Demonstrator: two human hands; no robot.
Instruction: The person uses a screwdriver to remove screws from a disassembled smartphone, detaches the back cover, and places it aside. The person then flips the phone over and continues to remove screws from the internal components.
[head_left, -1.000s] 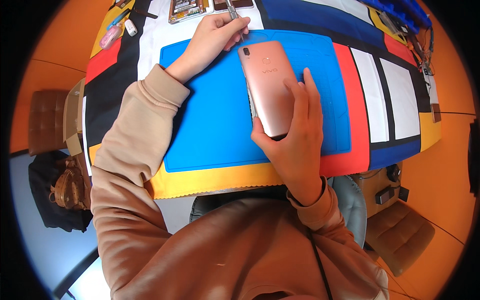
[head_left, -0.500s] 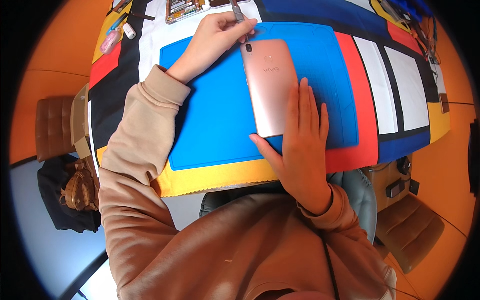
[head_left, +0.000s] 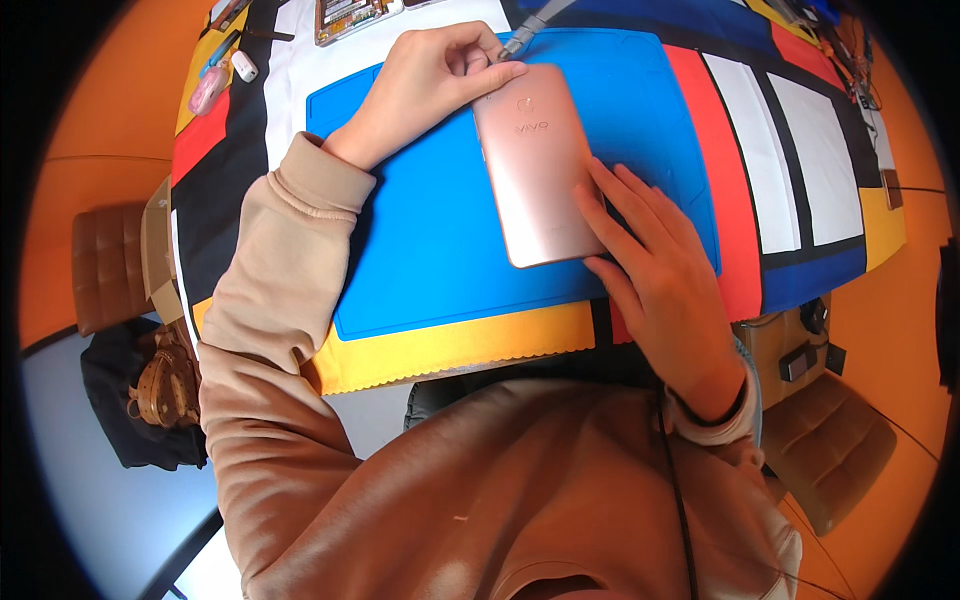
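A rose-gold smartphone (head_left: 545, 190) lies back side up on a blue work mat (head_left: 400, 270). At its top edge is my left hand (head_left: 440, 75), fingers curled and thumb resting on the phone's upper corner. This hand pinches a slim grey pen-shaped tool (head_left: 530, 32), which leans away to the upper right; its tip is hidden behind the fingers. The phone's camera is covered by the thumb. My right hand (head_left: 655, 250) lies with fingers stretched along the phone's lower right edge, touching it.
Beyond the mat sits an opened phone (head_left: 350, 18) with its insides showing. A pink case (head_left: 207, 90) and a small white item (head_left: 243, 66) lie at the far left. Cables (head_left: 862, 85) gather at the far right. A patterned cloth (head_left: 730, 170) covers the table.
The grey tool has tipped from nearly upright to leaning right. My left thumb has come down over the phone's camera. My right hand has shifted right, its fingers turning leftward.
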